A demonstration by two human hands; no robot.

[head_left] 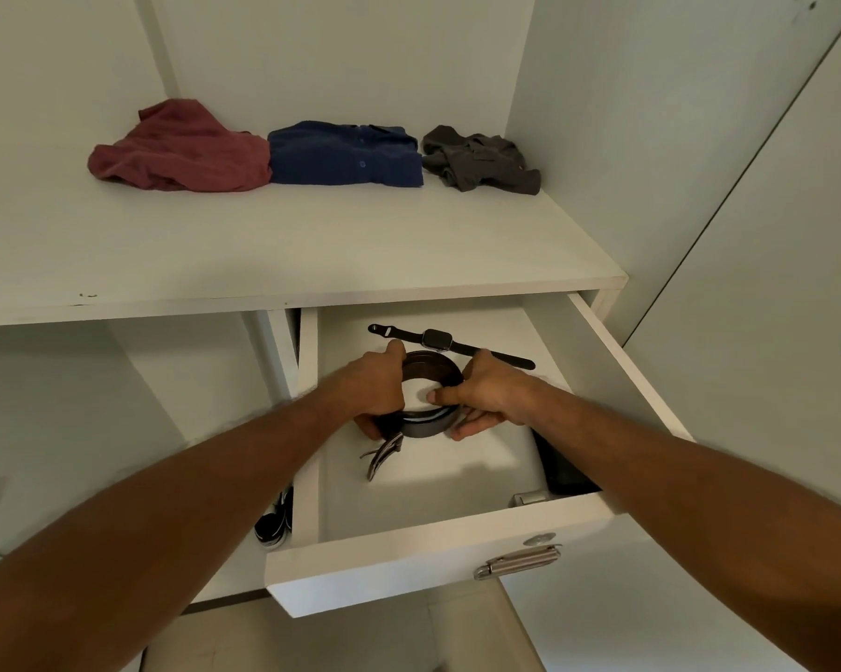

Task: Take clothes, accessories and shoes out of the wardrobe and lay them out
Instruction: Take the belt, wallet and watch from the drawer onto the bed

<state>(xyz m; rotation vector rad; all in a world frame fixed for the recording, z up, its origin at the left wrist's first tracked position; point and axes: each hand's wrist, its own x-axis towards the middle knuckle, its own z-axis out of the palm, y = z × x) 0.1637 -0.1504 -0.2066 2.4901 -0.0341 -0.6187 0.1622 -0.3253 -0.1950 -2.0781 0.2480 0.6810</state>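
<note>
A coiled dark leather belt (430,368) lies in the open white drawer (408,560), its buckle end (382,455) trailing toward me. My left hand (374,388) grips the coil's left side, and my right hand (488,392) grips its right side, thumb over the top edge. Just behind the belt, a black smartwatch (437,339) lies flat on the drawer floor. On the shelf above sit a crumpled maroon garment (181,150), a folded blue shirt (343,155) and a crumpled dark grey garment (479,160).
A dark flat object (561,470) lies in the drawer's front right corner, next to a metal lock part (530,498). A metal handle (517,561) sticks out of the drawer front. Black and white shoes (275,523) show in the lower compartment left of the drawer.
</note>
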